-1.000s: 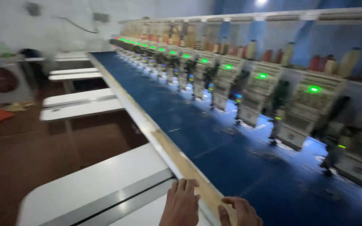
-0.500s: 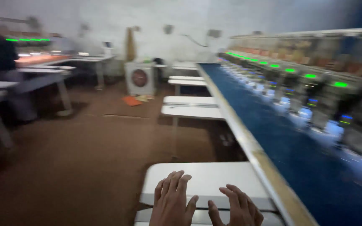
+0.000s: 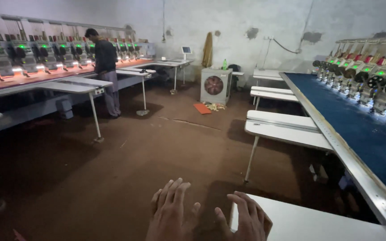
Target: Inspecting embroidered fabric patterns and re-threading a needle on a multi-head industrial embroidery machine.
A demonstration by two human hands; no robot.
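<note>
table (image 3: 318,221) right – left hand (image 3: 170,213) beside | right hand (image 3: 245,218) over its edge

White side table (image 3: 318,223), bare top, right hand (image 3: 246,218) over its corner

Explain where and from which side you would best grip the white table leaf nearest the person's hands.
Grip the leaf by its near left edge, probably coming from the floor side: the edge is thin, flat and overhanging, with open floor beside it. The right hand already hovers by that corner; the left hand is apart over the floor. The frame rail blocks the right.
</note>
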